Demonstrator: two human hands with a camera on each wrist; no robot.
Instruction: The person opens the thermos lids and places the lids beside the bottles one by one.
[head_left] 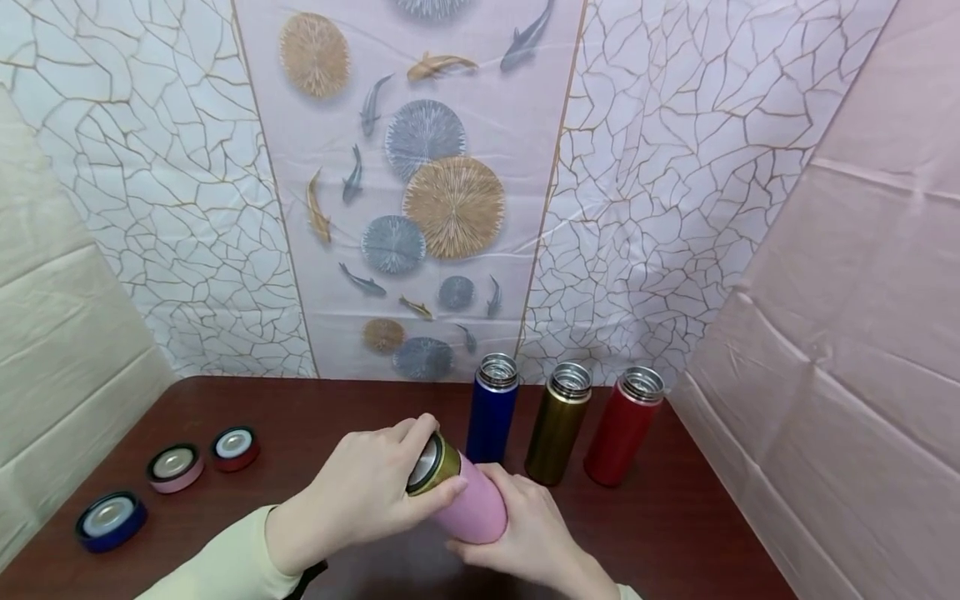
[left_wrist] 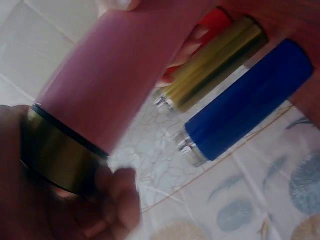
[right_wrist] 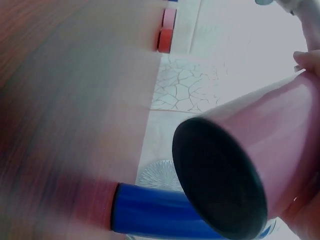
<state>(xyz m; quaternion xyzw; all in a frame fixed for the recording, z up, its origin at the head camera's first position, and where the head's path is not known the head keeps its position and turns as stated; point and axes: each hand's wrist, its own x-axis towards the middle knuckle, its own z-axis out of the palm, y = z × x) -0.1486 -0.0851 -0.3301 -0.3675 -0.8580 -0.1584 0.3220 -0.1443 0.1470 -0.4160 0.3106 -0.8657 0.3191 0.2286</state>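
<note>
Above the table's front, a pink thermos bottle (head_left: 474, 506) is held tilted, its top toward the left. My left hand (head_left: 367, 479) grips the gold lid (head_left: 444, 468), which sits on the pink bottle's mouth; in the left wrist view the fingers curl round the lid (left_wrist: 62, 152). Lower on the body, my right hand (head_left: 528, 521) holds the pink bottle. The right wrist view shows the bottle's black base (right_wrist: 217, 177). Behind the hands stand a blue bottle (head_left: 491, 421), a gold bottle (head_left: 555, 437) and a red bottle (head_left: 618, 437), upright and lidless.
On the left of the dark red-brown table (head_left: 300, 417) lie a blue lid (head_left: 111, 533), a pink lid (head_left: 177, 482) and a red lid (head_left: 237, 458). A patterned cloth backdrop (head_left: 450, 208) hangs behind the table, with plain cloth walls (head_left: 840, 333) at both sides.
</note>
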